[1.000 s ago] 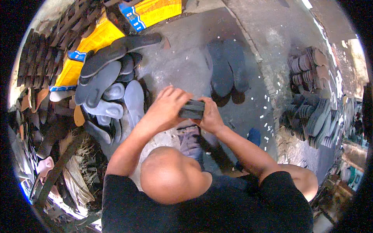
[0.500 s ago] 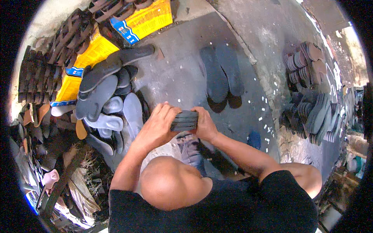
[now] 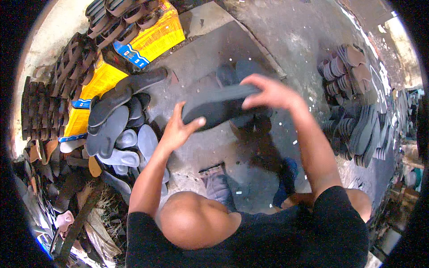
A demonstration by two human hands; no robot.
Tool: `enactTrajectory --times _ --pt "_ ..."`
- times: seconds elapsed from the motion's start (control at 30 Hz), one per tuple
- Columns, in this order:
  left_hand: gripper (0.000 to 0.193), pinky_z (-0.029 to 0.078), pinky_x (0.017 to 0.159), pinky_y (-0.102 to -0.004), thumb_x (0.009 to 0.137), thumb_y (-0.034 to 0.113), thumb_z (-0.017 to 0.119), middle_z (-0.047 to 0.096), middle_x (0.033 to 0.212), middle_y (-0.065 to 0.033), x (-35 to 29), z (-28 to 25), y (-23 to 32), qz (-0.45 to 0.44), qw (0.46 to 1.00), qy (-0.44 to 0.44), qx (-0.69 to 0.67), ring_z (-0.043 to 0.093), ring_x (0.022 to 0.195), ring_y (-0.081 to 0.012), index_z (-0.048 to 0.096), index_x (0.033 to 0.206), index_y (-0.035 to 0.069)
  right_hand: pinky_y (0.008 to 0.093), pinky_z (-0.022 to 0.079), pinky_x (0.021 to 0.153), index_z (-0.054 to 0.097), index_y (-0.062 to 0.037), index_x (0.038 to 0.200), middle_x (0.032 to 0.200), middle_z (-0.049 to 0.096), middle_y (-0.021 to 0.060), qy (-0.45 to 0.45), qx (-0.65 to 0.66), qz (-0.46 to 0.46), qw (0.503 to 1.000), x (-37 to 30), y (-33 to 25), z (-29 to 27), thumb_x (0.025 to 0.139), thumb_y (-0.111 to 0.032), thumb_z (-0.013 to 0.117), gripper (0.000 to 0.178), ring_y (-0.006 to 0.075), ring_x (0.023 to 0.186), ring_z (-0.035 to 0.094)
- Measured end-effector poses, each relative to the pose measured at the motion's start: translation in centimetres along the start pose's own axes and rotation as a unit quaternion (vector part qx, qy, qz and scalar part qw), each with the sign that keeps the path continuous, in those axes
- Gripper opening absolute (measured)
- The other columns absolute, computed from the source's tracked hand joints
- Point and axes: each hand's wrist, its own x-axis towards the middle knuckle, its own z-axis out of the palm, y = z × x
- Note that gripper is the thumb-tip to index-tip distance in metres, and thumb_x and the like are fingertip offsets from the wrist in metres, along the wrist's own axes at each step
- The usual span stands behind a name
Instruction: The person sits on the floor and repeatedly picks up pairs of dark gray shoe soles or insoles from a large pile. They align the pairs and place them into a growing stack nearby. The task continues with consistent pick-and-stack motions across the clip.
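Note:
A stack of dark grey shoe soles [image 3: 219, 107] is held lengthwise between my two hands, above the floor. My left hand [image 3: 177, 131] grips its left end, with the thumb along the near side. Around the right end curl the fingers of my right hand [image 3: 270, 93], slightly blurred by motion. On the floor behind the stack lies a pair of dark soles [image 3: 248, 69], partly hidden by the stack and my right hand. To the left of my left hand is a loose heap of black and grey soles [image 3: 107, 129].
Yellow and blue boxes [image 3: 154, 38] at the far left carry brown sandal straps [image 3: 123, 18]. Stacked soles [image 3: 364, 134] and brown-topped piles [image 3: 351, 73] stand on the right. Faded denim cloth [image 3: 219, 183] lies close in front. Scraps [image 3: 89, 223] crowd the near left.
Both hands have moved farther from my body and apart. The sole stack has turned from end-on to lengthwise and now covers part of the pair on the floor.

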Motion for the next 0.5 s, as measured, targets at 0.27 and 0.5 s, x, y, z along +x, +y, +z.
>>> enactTrajectory --times 0.27,0.5 --pt "0.101 0.050 0.104 -0.0447 0.081 0.062 0.082 0.065 0.133 -0.0283 14.1 7.0 2.1 -0.154 0.964 -0.060 -0.208 0.064 0.124 -0.0374 0.047 0.143 -0.010 0.0417 0.050 0.095 0.064 -0.0100 0.136 0.125 0.069 0.0092 0.232 0.159 0.140 0.949 7.1 9.7 -5.2 0.089 -0.058 0.076 0.069 0.0229 0.114 0.062" --pt "0.077 0.046 0.107 -0.0490 0.085 0.055 0.080 0.068 0.124 -0.0246 6.1 4.3 -2.6 -0.005 0.965 0.258 0.041 0.062 0.121 -0.0420 0.062 0.130 -0.005 0.0373 0.047 0.101 0.070 0.0057 0.122 0.121 0.072 0.0172 0.431 -0.040 0.130 0.892 5.6 7.9 -3.6 0.098 -0.058 0.065 0.068 0.0238 0.113 0.065"
